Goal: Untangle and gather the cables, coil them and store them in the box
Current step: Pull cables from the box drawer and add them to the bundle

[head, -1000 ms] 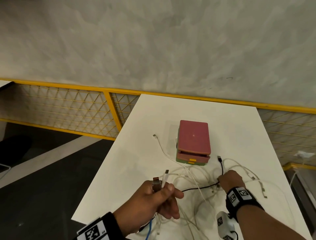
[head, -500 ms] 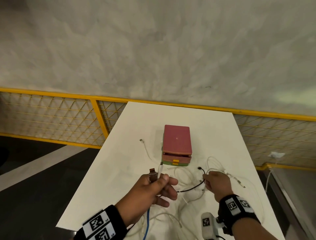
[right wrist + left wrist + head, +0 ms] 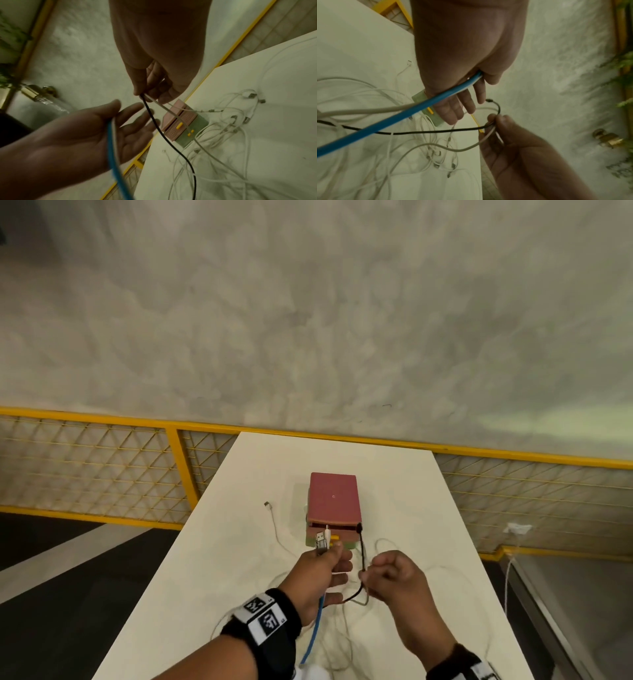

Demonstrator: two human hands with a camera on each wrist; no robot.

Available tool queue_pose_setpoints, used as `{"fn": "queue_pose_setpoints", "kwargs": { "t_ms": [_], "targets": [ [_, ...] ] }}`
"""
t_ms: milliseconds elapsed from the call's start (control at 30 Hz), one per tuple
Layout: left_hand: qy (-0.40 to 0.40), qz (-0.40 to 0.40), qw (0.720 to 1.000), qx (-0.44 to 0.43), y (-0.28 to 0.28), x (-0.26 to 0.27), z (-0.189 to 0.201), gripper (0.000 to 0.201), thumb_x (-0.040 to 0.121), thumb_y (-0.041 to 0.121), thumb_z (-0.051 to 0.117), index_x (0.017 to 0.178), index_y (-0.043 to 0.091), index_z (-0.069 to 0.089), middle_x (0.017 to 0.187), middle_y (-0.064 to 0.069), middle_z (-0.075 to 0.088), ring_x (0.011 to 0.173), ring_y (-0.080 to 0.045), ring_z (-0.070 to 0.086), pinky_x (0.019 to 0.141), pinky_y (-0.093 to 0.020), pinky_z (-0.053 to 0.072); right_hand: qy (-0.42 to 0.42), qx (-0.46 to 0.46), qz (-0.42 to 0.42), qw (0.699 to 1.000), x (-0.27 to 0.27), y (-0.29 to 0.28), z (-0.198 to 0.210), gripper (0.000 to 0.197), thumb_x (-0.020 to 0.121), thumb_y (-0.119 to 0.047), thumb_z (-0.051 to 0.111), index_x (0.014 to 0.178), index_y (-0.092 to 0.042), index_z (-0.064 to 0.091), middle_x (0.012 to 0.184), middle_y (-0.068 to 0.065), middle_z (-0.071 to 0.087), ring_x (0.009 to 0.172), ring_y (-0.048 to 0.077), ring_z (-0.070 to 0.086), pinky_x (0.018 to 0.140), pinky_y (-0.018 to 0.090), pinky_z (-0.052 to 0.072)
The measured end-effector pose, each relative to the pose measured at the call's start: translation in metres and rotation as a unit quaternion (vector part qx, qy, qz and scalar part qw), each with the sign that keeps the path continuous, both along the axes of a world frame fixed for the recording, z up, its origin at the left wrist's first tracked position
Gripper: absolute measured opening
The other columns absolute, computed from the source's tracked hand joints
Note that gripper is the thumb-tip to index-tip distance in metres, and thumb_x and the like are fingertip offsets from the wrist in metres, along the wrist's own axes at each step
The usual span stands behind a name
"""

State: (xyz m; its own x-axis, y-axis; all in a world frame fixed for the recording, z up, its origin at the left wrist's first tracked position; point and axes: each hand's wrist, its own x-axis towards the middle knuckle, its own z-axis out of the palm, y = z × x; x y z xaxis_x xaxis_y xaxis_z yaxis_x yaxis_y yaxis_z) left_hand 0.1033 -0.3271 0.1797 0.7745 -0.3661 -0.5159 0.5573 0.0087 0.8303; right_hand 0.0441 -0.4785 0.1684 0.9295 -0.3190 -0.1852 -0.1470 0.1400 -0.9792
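Note:
The pink box (image 3: pixel 334 501) on its green base stands shut mid-table. In front of it, my left hand (image 3: pixel 334 553) pinches the plug ends of a blue cable (image 3: pixel 313 635) and a white cable, its other fingers spread; the blue cable (image 3: pixel 385 121) runs back past the wrist. To its right, my right hand (image 3: pixel 368 575) pinches a black cable (image 3: pixel 361 553) together with a thin white one, and the black end curls up above the fingers. Seen from the right wrist, the right hand (image 3: pixel 145 94) holds the black cable (image 3: pixel 164 135) over the open left palm (image 3: pixel 120 119). Several white cables (image 3: pixel 231 121) lie tangled on the table.
The white table (image 3: pixel 239 542) is narrow, with its left and right edges close to my hands. A loose white cable end (image 3: pixel 274 522) lies left of the box. A yellow mesh railing (image 3: pixel 178 467) and a grey wall stand behind. A wall socket (image 3: pixel 519 528) sits low at the right.
My right hand has lifted the black cable off the table and moved left, close to my left hand. The left hand, still holding the plugs, has moved toward the box.

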Motion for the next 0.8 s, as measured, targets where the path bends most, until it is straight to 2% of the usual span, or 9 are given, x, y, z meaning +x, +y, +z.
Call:
{"fn": "queue_pose_setpoints", "kwargs": {
  "t_ms": [100,200,333,433,533,600,667,733,800],
  "targets": [
    [-0.001,0.004,1.0,-0.011,-0.007,0.003,0.001,0.044,0.097,0.051,0.047,0.112,0.015,0.068,0.107,0.0,0.072,0.101,-0.02,0.066,0.081,-0.038,0.05,-0.003,-0.07,0.052,0.996,-0.011,0.011,0.005,0.023,0.074,0.012,0.072,0.085,-0.003,0.059,0.064,0.006,0.066,0.06,0.012,0.06,0.06,0.025,0.048],
    [-0.017,-0.017,0.999,-0.031,-0.01,-0.001,0.002,0.044,0.098,0.047,0.049,0.109,0.009,0.068,0.091,-0.007,0.069,0.084,-0.023,0.066,0.071,-0.035,0.05,-0.001,-0.116,0.09,0.989,-0.017,0.017,0.005,0.023,0.071,0.007,0.073,0.082,-0.009,0.061,0.067,0.004,0.065,0.064,0.016,0.06,0.061,0.028,0.047],
    [-0.067,-0.009,0.997,0.026,-0.009,-0.005,-0.004,0.035,0.098,0.037,0.052,0.102,0.008,0.071,0.077,-0.004,0.064,0.068,-0.018,0.06,0.059,-0.028,0.042,0.01,-0.142,0.106,0.984,-0.019,0.021,0.001,0.021,0.072,0.004,0.073,0.083,-0.009,0.06,0.065,0.004,0.067,0.062,0.016,0.059,0.06,0.03,0.045],
    [-0.065,0.042,0.997,0.029,-0.001,-0.001,-0.004,0.032,0.099,0.033,0.051,0.099,0.008,0.071,0.072,0.001,0.061,0.064,-0.015,0.056,0.058,-0.027,0.041,0.027,-0.124,0.045,0.991,-0.018,0.013,-0.005,0.019,0.073,0.004,0.074,0.082,-0.006,0.06,0.066,0.008,0.067,0.063,0.017,0.06,0.063,0.033,0.047],
    [-0.046,0.095,0.994,-0.028,0.013,0.005,0.003,0.024,0.099,0.024,0.051,0.098,0.005,0.067,0.066,-0.002,0.057,0.056,-0.016,0.051,0.055,-0.029,0.043,0.055,-0.1,-0.058,0.992,-0.015,-0.001,-0.014,0.015,0.077,0.005,0.071,0.083,-0.006,0.062,0.074,0.012,0.069,0.067,0.022,0.061,0.063,0.029,0.044],
    [-0.038,0.107,0.99,-0.084,0.023,0.007,0.01,0.025,0.1,0.021,0.051,0.101,0.003,0.067,0.059,-0.002,0.05,0.05,-0.015,0.044,0.05,-0.027,0.039,0.101,-0.125,-0.072,0.984,-0.015,-0.006,-0.02,0.014,0.081,-0.008,0.072,0.092,-0.013,0.064,0.091,0.01,0.071,0.083,0.02,0.065,0.071,0.028,0.046],
    [-0.042,0.101,0.988,-0.107,0.029,0.006,0.016,0.027,0.101,0.023,0.05,0.105,0.002,0.067,0.055,0.0,0.044,0.048,-0.013,0.04,0.048,-0.027,0.035,0.157,-0.151,-0.03,0.976,-0.02,-0.004,-0.021,0.019,0.083,-0.026,0.072,0.099,-0.019,0.063,0.101,0.005,0.068,0.088,0.017,0.062,0.076,0.029,0.044],
    [-0.04,0.097,0.986,-0.132,0.031,0.003,0.022,0.027,0.101,0.025,0.05,0.102,0.005,0.068,0.055,0.001,0.042,0.049,-0.012,0.04,0.05,-0.028,0.035,0.214,-0.129,0.029,0.968,-0.027,0.004,-0.013,0.023,0.086,-0.036,0.067,0.096,-0.015,0.064,0.095,0.002,0.066,0.078,0.017,0.058,0.071,0.029,0.042],
    [-0.036,0.093,0.98,-0.17,0.03,-0.003,0.031,0.029,0.1,0.026,0.05,0.095,0.006,0.07,0.058,-0.001,0.047,0.051,-0.014,0.044,0.055,-0.031,0.04,0.268,-0.024,0.108,0.957,-0.032,0.019,-0.001,0.034,0.092,-0.045,0.058,0.09,-0.011,0.065,0.081,0.004,0.064,0.068,0.018,0.057,0.064,0.028,0.041]
  ]
}}
